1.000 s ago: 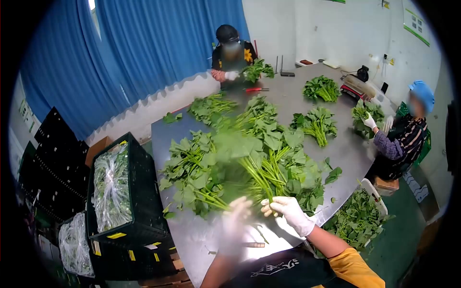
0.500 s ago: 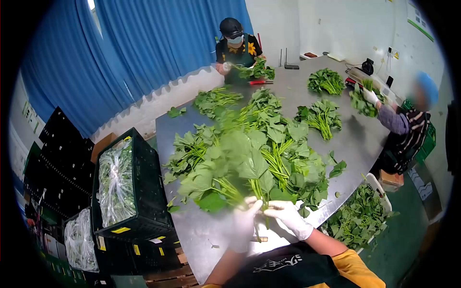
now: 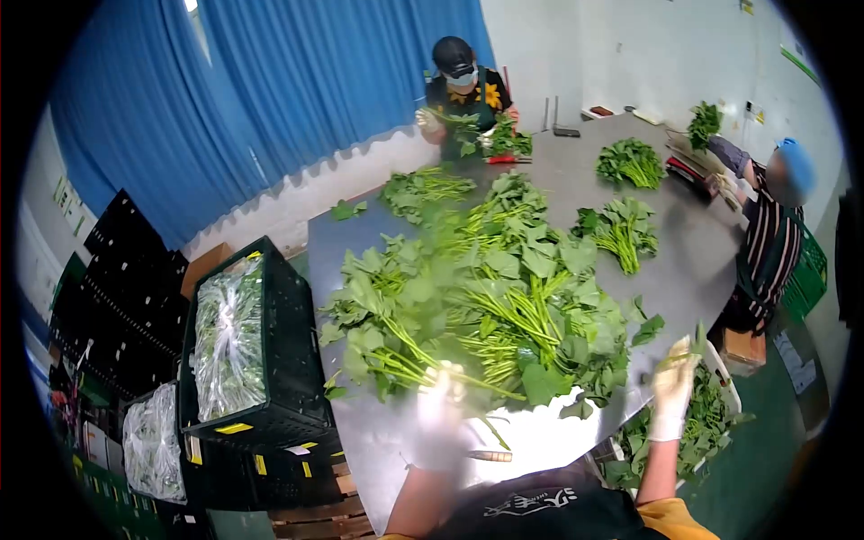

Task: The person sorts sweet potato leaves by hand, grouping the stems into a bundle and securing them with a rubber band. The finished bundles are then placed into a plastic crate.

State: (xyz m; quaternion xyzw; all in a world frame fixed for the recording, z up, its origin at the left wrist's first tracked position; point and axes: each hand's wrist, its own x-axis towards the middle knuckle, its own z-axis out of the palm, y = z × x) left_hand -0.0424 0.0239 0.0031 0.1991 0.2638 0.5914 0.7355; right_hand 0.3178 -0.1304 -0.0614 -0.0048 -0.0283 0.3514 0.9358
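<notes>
My left hand (image 3: 441, 400), in a white glove and slightly blurred, is closed around the stems of leafy greens (image 3: 391, 355) at the table's near side. Over the white crate (image 3: 727, 371) on the right, my gloved right hand (image 3: 673, 391) is raised with a green leaf (image 3: 698, 338) at its closed fingertips. Between my hands, a large pile of leafy greens (image 3: 531, 306) covers the metal table (image 3: 378, 450). A loose stem (image 3: 497, 434) lies near the edge, beside a short wooden handle (image 3: 490, 456).
Greens fill the crate below my right hand. A co-worker (image 3: 463, 99) handles greens at the far side; another (image 3: 769, 225) holds a bunch (image 3: 705, 124) at the right. Bundles (image 3: 630, 164) lie on the table. Dark crates (image 3: 292, 360) with bagged greens (image 3: 229, 342) stand left.
My right hand has moved away from my left, out to the right over the crate. The left hand has shifted slightly left with its stems. The right co-worker's bunch is now higher.
</notes>
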